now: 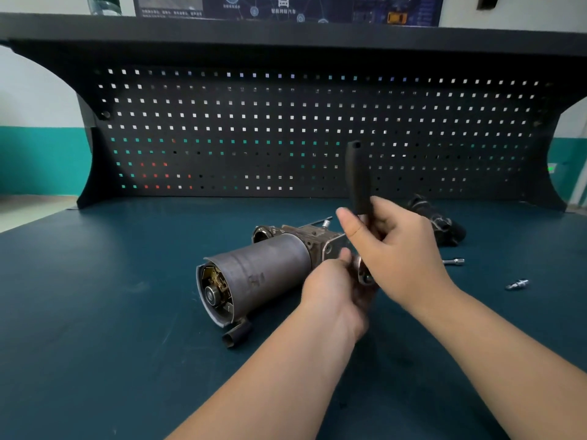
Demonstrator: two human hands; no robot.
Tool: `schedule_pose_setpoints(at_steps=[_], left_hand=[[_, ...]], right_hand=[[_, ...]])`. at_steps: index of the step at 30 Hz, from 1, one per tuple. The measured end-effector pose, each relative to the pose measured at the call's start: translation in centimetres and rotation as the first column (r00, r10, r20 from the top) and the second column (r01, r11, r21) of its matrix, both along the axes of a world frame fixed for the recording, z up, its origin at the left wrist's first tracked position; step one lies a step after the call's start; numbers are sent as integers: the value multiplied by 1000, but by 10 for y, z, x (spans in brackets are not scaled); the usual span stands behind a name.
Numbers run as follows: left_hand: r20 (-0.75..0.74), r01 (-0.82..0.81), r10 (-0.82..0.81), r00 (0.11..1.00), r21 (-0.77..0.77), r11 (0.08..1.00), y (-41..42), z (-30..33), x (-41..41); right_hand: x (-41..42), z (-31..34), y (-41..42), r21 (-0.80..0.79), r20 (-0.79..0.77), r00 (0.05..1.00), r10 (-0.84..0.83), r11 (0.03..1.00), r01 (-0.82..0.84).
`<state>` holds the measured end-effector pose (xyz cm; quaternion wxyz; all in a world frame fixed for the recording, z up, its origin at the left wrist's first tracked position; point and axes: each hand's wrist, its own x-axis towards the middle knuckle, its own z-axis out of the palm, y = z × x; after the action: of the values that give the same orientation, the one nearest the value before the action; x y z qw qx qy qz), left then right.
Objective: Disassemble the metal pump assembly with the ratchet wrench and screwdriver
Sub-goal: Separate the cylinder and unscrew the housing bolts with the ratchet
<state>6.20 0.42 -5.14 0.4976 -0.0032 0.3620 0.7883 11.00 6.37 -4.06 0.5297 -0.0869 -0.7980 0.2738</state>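
**Both hands on the ratchet wrench at the pump's right end**

The metal pump assembly [254, 274] lies on its side on the dark teal counter [95, 312], near the middle. Its cylindrical housing points near-left, with the open end showing a bearing and brass-coloured parts inside. The blockier cast section runs to the far right, ending in a round port at the far side.

The right hand [400, 249] holds the ratchet wrench [359, 179] with its grip curled around the lower part of the black handle; the handle stands nearly upright, its top rising in front of the pegboard [286, 128]. The left hand [336, 290] sits just below, its grip curled around the wrench's metal head at the right end of the pump. Whether the head is seated on a fastener cannot be told, since the hands cover that spot.

A short black sleeve-like piece [236, 335] lies on the counter touching the near edge of the pump's open end. A thin rod with a small silver tip [324, 222] shows just beyond the pump body. To the right, well apart from the pump, lie a small silver bit [455, 261] and another silver fitting [517, 284] nearer the right edge. A dark, bulky part [438, 222] rests at the far right, near the pegboard's foot.
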Motion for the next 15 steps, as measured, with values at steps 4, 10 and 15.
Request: schedule_pose_setpoints(at_steps=[4, 10, 15], left_hand=[[16, 106, -106, 994, 5, 994, 2, 3, 14], [-120, -39, 44, 992, 45, 998, 3, 6, -19], [-779, -88, -68, 623, -157, 984, 4, -10, -16]], right_hand=[[3, 5, 2, -10, -69, 993, -100, 995, 99], [1, 12, 22, -560, -356, 930, 93, 775, -291], [16, 23, 58, -700, -444, 866, -230, 692, -175]])
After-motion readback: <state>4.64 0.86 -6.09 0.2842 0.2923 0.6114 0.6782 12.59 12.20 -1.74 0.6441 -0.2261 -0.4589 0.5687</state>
